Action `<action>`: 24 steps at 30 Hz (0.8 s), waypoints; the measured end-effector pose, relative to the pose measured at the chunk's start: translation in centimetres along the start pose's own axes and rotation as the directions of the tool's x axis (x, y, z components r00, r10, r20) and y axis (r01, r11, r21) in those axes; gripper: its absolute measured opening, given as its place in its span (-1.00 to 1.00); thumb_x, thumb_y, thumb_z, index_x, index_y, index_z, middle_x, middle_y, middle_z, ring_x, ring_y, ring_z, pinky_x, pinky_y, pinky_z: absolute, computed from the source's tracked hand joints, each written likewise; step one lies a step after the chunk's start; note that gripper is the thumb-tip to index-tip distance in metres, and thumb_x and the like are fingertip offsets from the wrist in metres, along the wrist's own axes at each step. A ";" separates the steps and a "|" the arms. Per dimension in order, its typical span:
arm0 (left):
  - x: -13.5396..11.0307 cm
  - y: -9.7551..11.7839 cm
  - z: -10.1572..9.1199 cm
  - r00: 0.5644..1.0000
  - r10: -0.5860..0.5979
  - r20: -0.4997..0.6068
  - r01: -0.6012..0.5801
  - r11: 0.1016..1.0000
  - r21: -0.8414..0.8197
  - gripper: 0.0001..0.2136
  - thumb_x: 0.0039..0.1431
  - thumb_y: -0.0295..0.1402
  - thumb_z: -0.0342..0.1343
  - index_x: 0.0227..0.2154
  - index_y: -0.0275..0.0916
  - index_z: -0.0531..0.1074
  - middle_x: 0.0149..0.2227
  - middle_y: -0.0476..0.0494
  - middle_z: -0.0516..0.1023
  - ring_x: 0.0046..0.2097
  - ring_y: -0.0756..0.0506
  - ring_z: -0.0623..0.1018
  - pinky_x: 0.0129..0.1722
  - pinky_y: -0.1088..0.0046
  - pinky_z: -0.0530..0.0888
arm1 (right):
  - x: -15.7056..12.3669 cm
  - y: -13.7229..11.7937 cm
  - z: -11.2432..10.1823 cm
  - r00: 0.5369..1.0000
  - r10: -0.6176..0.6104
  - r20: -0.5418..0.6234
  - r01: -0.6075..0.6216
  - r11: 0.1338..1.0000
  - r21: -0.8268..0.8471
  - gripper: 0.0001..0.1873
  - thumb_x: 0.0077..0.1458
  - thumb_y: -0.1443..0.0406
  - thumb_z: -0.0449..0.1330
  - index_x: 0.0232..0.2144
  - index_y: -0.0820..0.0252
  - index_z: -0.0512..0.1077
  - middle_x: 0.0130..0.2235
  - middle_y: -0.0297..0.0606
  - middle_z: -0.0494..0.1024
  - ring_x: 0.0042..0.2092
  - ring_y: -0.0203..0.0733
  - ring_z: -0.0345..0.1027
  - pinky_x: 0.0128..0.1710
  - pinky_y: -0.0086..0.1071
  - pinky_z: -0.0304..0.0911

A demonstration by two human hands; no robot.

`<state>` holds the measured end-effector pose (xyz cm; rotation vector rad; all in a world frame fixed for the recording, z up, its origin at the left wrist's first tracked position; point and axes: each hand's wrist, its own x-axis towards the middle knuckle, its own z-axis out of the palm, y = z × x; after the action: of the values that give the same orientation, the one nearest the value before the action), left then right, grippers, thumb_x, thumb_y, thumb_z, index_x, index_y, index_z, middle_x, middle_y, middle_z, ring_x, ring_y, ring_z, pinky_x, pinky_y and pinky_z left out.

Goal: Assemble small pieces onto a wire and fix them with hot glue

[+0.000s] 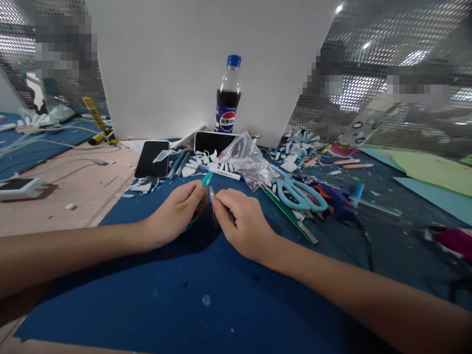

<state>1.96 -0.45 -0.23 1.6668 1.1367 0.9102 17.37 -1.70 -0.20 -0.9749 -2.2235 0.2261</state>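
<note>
My left hand [176,212] is closed over the blue mat [155,290], its thumb uppermost and a long teal nail at the thumb tip. A few centimetres at most separate it from my right hand [245,221], whose fingers are curled in with the thumb pressed to the index finger. A long brownish nail points up from that thumb. A dark shape lies between and below the hands; I cannot make out whether it is a held thing or shadow. The fingers' inner sides are hidden.
Behind my hands are a phone [152,160], white scraps [190,169], a plastic bag [250,162] and a cola bottle [228,103] before a white board [165,64]. Blue scissors [298,194], a green-edged ruler [289,215] and a glue gun [337,201] with its cord lie right.
</note>
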 end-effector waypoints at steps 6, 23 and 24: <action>-0.1 0.1 0.0 1.000 -0.004 -0.006 0.004 1.000 -0.002 -0.70 0.23 -0.24 -0.21 -0.59 -0.23 0.13 -0.64 0.12 0.11 -0.60 0.10 0.14 -0.63 0.59 0.15 | 0.0 0.1 0.1 1.000 -0.011 0.009 0.011 1.000 -0.025 -0.71 0.16 0.38 -0.09 -0.61 0.17 0.05 -0.60 -0.38 0.16 -0.50 -0.32 0.09 -0.47 -0.41 -0.03; -0.8 0.1 -0.1 0.996 0.036 0.083 -0.033 0.998 -0.046 -0.71 0.23 -0.13 -0.15 -0.48 -0.22 0.15 -0.64 0.15 0.12 -0.64 0.13 0.12 -0.69 0.63 0.10 | -0.1 0.3 0.0 0.998 0.055 -0.010 -0.054 0.995 0.085 -0.72 0.19 0.35 -0.10 -0.58 0.19 0.10 -0.58 -0.39 0.19 -0.52 -0.35 0.09 -0.50 -0.44 -0.02; -0.8 0.0 -0.2 0.995 0.050 0.082 -0.049 0.999 -0.020 -0.72 0.22 -0.13 -0.13 -0.47 -0.22 0.16 -0.64 0.15 0.12 -0.64 0.13 0.12 -0.68 0.63 0.10 | -0.1 0.4 0.0 0.998 0.064 -0.009 -0.063 0.993 0.095 -0.73 0.19 0.35 -0.10 -0.57 0.19 0.12 -0.58 -0.38 0.20 -0.52 -0.35 0.10 -0.50 -0.44 -0.02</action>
<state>1.55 -1.19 -0.22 1.7083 1.0327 0.8719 17.60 -1.49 -0.40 -0.9933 -2.1522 0.3507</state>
